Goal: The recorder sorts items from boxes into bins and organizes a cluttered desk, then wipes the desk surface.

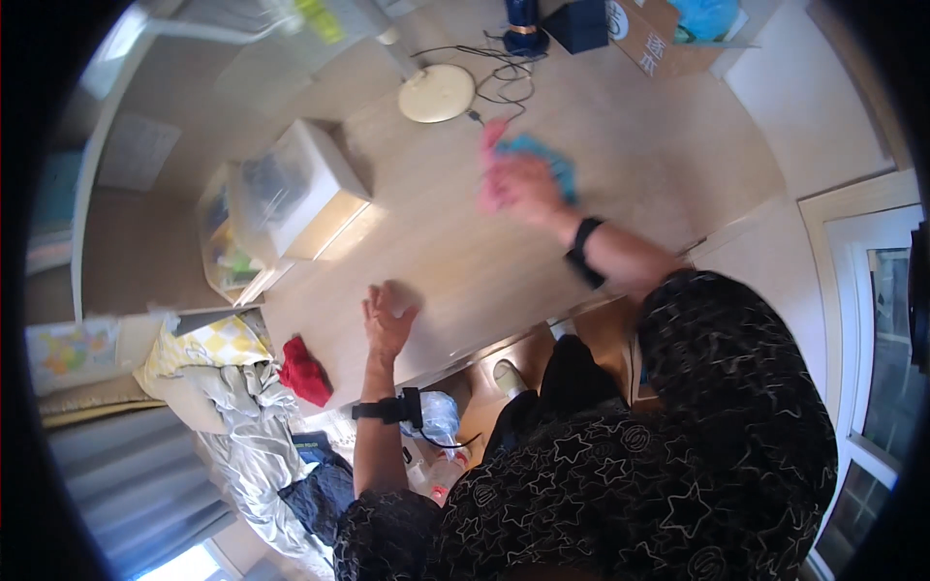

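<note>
My right hand (528, 187) is out over the far middle of the wooden desk (441, 252), gripping a pink and blue cloth (560, 163). Pink fabric bunches to the left of the fingers and blue shows beyond them; hand and cloth are smeared by motion. Close to the desk's front edge, my left hand (388, 324) rests with its fingers spread and nothing in them. A dark band sits on each wrist. Just past the cloth lie tangled black cables (509, 85) beside a round cream lamp base (436, 94).
A white box (325, 184) stands at the left of the desk. A red cloth (304, 372) lies on its near left corner. At the back right are a cardboard box (649, 37) and a dark blue object (524, 31). Bedding (242, 416) piles up at left.
</note>
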`<state>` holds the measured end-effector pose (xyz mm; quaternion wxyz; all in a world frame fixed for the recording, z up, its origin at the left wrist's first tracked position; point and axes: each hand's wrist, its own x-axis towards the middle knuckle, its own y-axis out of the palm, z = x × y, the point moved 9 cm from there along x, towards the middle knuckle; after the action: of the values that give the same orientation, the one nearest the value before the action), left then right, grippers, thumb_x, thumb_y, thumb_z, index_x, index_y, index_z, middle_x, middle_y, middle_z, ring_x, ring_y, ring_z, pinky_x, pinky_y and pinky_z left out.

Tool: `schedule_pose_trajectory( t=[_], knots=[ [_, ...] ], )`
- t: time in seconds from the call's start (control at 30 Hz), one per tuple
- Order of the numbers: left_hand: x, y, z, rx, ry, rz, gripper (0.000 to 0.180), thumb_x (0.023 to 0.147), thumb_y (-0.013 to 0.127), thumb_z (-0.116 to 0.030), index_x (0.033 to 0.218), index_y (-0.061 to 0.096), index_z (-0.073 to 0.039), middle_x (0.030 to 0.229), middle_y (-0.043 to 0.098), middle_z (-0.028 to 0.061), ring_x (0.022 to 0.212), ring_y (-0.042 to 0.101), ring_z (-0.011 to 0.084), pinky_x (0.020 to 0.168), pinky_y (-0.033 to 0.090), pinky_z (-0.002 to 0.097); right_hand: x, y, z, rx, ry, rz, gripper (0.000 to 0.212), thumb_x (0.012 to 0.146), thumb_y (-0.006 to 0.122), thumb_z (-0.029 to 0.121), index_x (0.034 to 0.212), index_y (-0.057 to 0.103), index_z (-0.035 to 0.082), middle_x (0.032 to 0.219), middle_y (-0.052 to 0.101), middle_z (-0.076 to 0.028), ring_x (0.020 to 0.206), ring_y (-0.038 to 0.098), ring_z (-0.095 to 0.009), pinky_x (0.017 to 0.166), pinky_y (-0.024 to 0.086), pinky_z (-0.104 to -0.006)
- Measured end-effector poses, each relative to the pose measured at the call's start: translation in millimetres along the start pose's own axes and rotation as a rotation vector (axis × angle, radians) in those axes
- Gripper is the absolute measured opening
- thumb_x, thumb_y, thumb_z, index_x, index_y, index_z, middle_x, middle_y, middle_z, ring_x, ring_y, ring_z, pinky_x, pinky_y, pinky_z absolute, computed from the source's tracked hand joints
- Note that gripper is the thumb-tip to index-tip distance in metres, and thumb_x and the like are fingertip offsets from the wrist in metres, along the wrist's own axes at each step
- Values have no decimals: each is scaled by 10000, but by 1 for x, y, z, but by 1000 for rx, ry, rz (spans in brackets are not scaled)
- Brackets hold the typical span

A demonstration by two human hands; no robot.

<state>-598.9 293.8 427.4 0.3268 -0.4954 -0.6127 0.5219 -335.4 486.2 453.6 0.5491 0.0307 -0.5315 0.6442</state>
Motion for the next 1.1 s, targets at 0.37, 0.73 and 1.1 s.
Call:
schedule_pose_trajectory(
  t=[0.37, 0.73, 1.1],
  knots=[
    [-69, -27, 122, -666, -309, -115, 398, 811, 590, -206, 1114, 533, 45, 850, 638, 115, 764, 588, 171, 680, 468, 270, -102, 108, 270, 411, -276, 610, 438, 664, 610, 162, 1100, 579, 183, 1288, 446, -51, 1231, 352, -304, 1032, 235, -448],
    [105, 12, -9, -759, -52, 34, 457, 804, 607, -218, 1173, 487, 23, 770, 606, 82, 674, 564, 133, 573, 461, 270, -48, -34, -7, 58, 213, 204, 345, 613, 607, 48, 958, 620, 67, 1131, 562, -78, 1084, 469, -301, 926, 372, -385],
    [309, 37, -123, -1150, -282, 147, 536, 791, 590, -147, 1207, 297, 22, 755, 609, 145, 526, 592, 179, 410, 485, 296, 172, 81, -89, 261, 367, 7, 313, 701, 521, -39, 1002, 571, 30, 836, 593, -75, 727, 572, -192, 613, 493, -295]
  ],
)
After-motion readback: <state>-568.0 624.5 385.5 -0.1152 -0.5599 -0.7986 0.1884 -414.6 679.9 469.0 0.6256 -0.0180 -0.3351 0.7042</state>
